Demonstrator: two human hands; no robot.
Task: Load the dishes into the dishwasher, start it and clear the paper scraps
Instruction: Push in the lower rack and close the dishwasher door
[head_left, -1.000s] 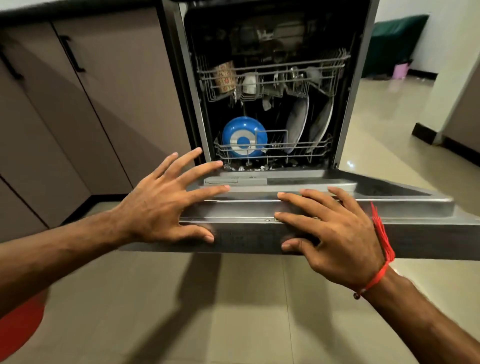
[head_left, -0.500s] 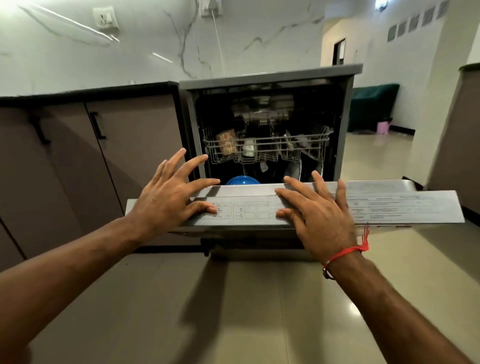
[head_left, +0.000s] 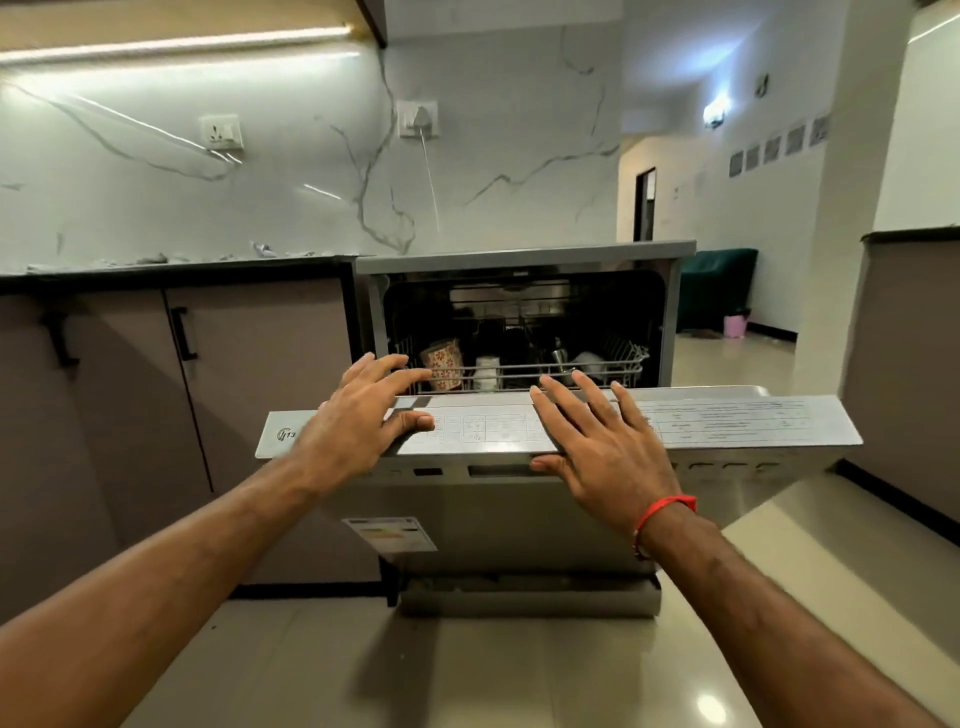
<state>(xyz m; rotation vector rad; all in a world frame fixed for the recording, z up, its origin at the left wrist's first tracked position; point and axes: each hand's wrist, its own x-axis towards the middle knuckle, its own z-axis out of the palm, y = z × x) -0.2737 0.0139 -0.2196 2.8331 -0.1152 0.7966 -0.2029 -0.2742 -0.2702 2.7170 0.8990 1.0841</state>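
Two hands rest flat, fingers straight, on the top edge of the partly raised dishwasher door (head_left: 727, 423): left hand (head_left: 349, 434), right hand (head_left: 605, 454). One upper rack (head_left: 621, 366) holds one floral cup (head_left: 442, 362), one white cup (head_left: 487, 370) and further indistinct dishes. Paper scraps (head_left: 262, 250) lie on the bench (head_left: 171, 267).

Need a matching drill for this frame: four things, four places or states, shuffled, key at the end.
Things:
1. door
2. floral cup
3. paper scraps
4. plug

Places or states:
A. in a wall socket
B. on the countertop
C. in the upper rack
D. partly raised, both hands on its top edge

Pairs: 1-D, 2-C, 3-B, 4-A. The left hand and right hand lie with straight fingers on the door.
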